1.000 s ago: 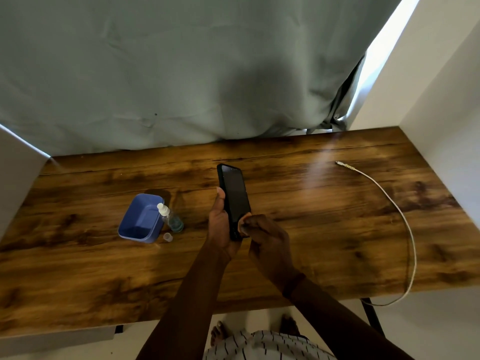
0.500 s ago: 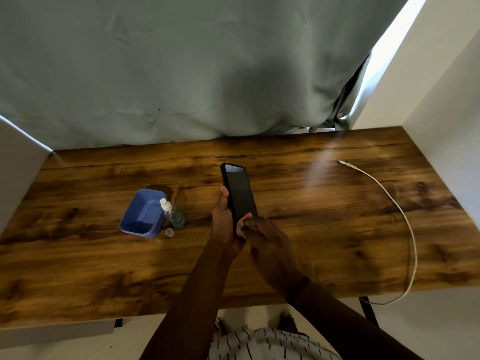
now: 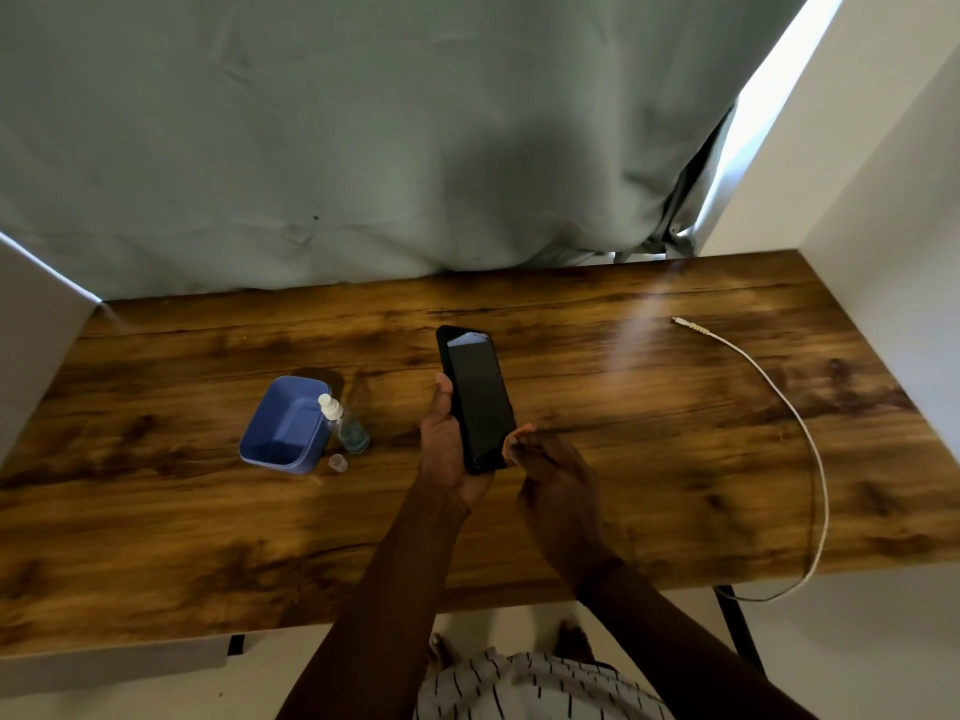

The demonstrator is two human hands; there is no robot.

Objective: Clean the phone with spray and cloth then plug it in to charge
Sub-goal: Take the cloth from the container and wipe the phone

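Note:
My left hand grips a black phone from its left side, holding it above the middle of the wooden table with its dark screen facing up. My right hand is just to the right, fingers curled, thumb and fingertips bunched against the phone's lower right edge. A small clear spray bottle with a white nozzle stands to the left. A white charging cable curves along the table's right side, its plug lying free at the far end. No cloth shows.
A blue plastic tub sits beside the spray bottle, with a small clear cap in front of it. A grey-green curtain hangs behind the table. White walls close both sides. The cable drops over the front right edge.
The phone and both hands have shifted slightly to the right. My right fingertips slid from the phone's lower screen to its lower right edge.

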